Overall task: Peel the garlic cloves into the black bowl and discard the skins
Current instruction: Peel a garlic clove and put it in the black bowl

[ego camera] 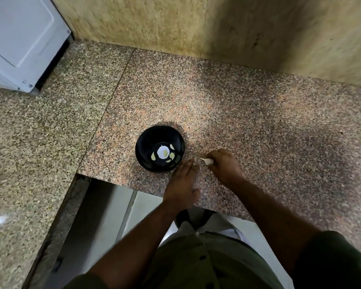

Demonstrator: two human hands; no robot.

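A black bowl [160, 148] stands on the granite counter [248, 122] near its front edge. Inside it lie several pale peeled garlic cloves [171, 156] around a bright white glare spot. My right hand [224, 163] rests on the counter just right of the bowl and grips a white garlic piece [207, 161] whose pointed tip sticks out to the left. My left hand [182, 184] lies flat with straight fingers on the counter, its fingertips close to the bowl's right front rim and to the garlic.
A white appliance [23, 40] stands at the back left. A tan stone wall [217, 28] runs behind the counter. The counter is cut in an L, with a gap showing pale floor [113, 207] below my left forearm.
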